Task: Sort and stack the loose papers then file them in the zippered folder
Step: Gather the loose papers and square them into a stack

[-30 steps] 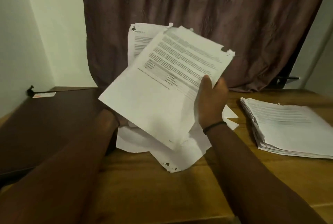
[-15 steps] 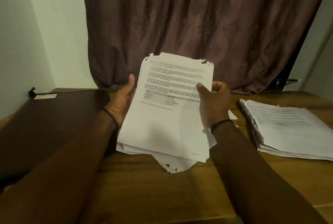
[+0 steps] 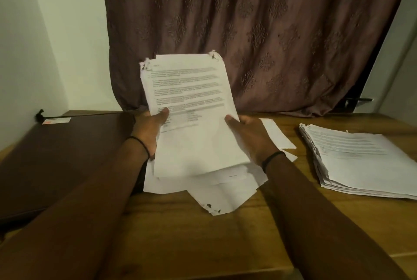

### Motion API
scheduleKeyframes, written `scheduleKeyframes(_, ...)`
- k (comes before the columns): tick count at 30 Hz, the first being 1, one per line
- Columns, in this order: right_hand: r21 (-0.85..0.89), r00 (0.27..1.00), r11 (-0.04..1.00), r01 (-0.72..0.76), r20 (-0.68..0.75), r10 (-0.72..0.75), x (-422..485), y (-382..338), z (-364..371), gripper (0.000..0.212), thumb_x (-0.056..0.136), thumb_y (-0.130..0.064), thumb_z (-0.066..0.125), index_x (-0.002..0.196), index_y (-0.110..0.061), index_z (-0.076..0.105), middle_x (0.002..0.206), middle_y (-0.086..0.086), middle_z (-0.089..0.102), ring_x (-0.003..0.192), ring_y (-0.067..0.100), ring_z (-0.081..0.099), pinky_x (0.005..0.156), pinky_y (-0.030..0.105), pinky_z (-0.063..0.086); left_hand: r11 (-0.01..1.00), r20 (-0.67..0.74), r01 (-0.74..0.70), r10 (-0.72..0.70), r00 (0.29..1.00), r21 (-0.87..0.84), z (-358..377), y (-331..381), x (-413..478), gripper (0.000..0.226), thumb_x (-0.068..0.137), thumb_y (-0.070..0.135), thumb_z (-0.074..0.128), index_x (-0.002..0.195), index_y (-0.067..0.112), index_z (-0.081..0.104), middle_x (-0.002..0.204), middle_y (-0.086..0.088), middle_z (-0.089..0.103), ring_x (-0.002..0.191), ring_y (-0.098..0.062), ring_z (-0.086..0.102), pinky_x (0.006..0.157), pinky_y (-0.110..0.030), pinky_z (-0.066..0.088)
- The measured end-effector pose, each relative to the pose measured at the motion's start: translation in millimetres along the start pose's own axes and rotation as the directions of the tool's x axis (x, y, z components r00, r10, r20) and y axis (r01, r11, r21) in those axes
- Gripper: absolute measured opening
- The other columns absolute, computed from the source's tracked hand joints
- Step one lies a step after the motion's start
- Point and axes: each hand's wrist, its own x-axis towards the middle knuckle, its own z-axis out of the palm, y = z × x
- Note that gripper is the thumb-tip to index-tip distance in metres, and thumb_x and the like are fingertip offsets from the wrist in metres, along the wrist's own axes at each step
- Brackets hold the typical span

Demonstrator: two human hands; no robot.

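Newbie: Papers, where are they at here? I count more than one pile.

Regular: Three lots, yeah. There's a sheaf of printed sheets (image 3: 191,99) lifted off the tabletop (image 3: 203,239) and tipped up toward the camera, with ragged top corners. The left hand (image 3: 146,131) grasps its left edge with the thumb lying across the printed face. The right hand (image 3: 252,137) grasps the right edge a bit lower, thumb on the front too. The fingers are behind the paper, so I can't see them. There's a thin black band on each wrist.

Newbie: And the rest?

Regular: Right under the sheaf there's a messy scatter of loose sheets (image 3: 223,198) on the wood, fanned at all angles. One corner with dark marks pokes toward the near edge. Well off to the right sits a thick stack of printed pages (image 3: 361,160), roughly squared but uneven along the edges.

Newbie: Folder?

Regular: A dark brown folder (image 3: 56,158) lies flat on the left side, its right edge just beside the loose scatter, and the left forearm crosses over it. I can't make out a zip in this light. There's a small white card (image 3: 56,120) near its far edge by the wall, and a patterned brown curtain (image 3: 248,31) hangs behind everything.
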Motion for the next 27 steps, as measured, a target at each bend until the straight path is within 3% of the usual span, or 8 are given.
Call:
scheduleKeyframes(4,0.250,0.989,0.964,-0.093,-0.091,0.119,3.9,-8.4,-3.2,0.043,0.102,-0.044,0.043,0.097,-0.008,0.065,0.079,0.009,0.069,0.057,0.015,0.063,0.051,0.025,0.053,0.988,-0.412,-0.113,0.146,0.899,0.104,-10.6,6.9,6.8,0.033,0.099,0.015,0.052,0.129,0.001,0.055,0.113,-0.007,0.060,0.100,-0.017,0.059,0.066,-0.012,0.047)
scheduleKeyframes(6,-0.074,0.985,0.994,-0.077,-0.162,0.064,12.2,5.5,-8.0,0.039,0.102,-0.039,0.046,0.097,-0.007,0.068,0.091,0.011,0.072,0.072,0.021,0.067,0.071,0.032,0.057,0.980,-0.487,-0.150,0.193,0.852,0.127,-18.0,6.2,9.5,0.033,0.101,0.014,0.049,0.130,0.001,0.054,0.108,-0.004,0.056,0.097,-0.015,0.055,0.058,-0.001,0.043)
scheduleKeyframes(8,-0.559,0.990,0.829,0.002,-0.118,-0.081,12.7,19.9,-8.3,0.029,0.100,-0.034,0.052,0.104,-0.010,0.067,0.105,0.004,0.069,0.095,0.020,0.064,0.085,0.029,0.048,0.976,-0.513,-0.164,0.215,0.831,0.143,-20.8,4.2,11.6,0.032,0.100,0.015,0.049,0.128,0.001,0.055,0.113,-0.008,0.061,0.099,-0.017,0.059,0.064,-0.004,0.045)
scheduleKeyframes(9,-0.639,0.993,0.769,-0.008,-0.094,-0.067,11.4,23.3,-6.8,0.031,0.096,-0.038,0.057,0.111,-0.012,0.066,0.110,0.000,0.065,0.102,0.018,0.060,0.086,0.025,0.041,0.973,-0.517,-0.169,0.226,0.825,0.155,-20.4,3.3,12.2,0.031,0.100,0.015,0.050,0.127,0.002,0.056,0.116,-0.011,0.063,0.101,-0.021,0.061,0.071,-0.009,0.047)
scheduleKeyframes(15,-0.756,1.000,0.654,-0.010,-0.006,0.009,-3.1,20.0,13.7,0.069,0.078,-0.072,0.062,0.113,-0.012,0.061,0.113,0.006,0.066,0.105,0.024,0.060,0.079,0.029,0.042,0.966,-0.526,-0.202,0.256,0.811,0.158,-20.2,2.8,10.1,0.031,0.101,0.016,0.049,0.128,0.004,0.057,0.118,-0.012,0.064,0.096,-0.015,0.060,0.079,-0.018,0.049)
scheduleKeyframes(18,-0.799,0.996,0.601,-0.030,0.029,0.088,-7.4,21.5,23.5,0.069,0.075,-0.063,0.071,0.118,-0.011,0.056,0.118,0.006,0.062,0.110,0.026,0.059,0.083,0.033,0.046,0.967,-0.528,-0.214,0.255,0.810,0.140,-19.9,2.4,9.6,0.031,0.100,0.015,0.050,0.128,0.004,0.057,0.117,-0.012,0.065,0.099,-0.017,0.062,0.078,-0.016,0.049)
scheduleKeyframes(22,-0.685,0.991,0.724,-0.083,0.022,0.134,-1.3,19.0,17.0,0.049,0.082,-0.037,0.076,0.117,-0.007,0.060,0.121,0.006,0.061,0.115,0.025,0.057,0.088,0.027,0.042,0.971,-0.522,-0.211,0.240,0.818,0.116,-19.6,2.4,9.5,0.030,0.100,0.014,0.050,0.128,0.005,0.058,0.113,-0.007,0.064,0.095,-0.013,0.060,0.064,-0.007,0.049)
scheduleKeyframes(27,-0.537,0.905,0.831,-0.146,-0.412,-0.108,3.7,15.2,-12.2,0.017,0.094,-0.014,0.055,0.110,-0.008,0.061,0.111,0.013,0.068,0.103,0.032,0.063,0.081,0.031,0.044,0.974,-0.569,-0.202,0.225,0.791,0.105,-21.3,4.5,11.2,0.029,0.100,0.015,0.050,0.125,0.003,0.059,0.113,-0.009,0.065,0.097,-0.016,0.062,0.074,-0.013,0.050)
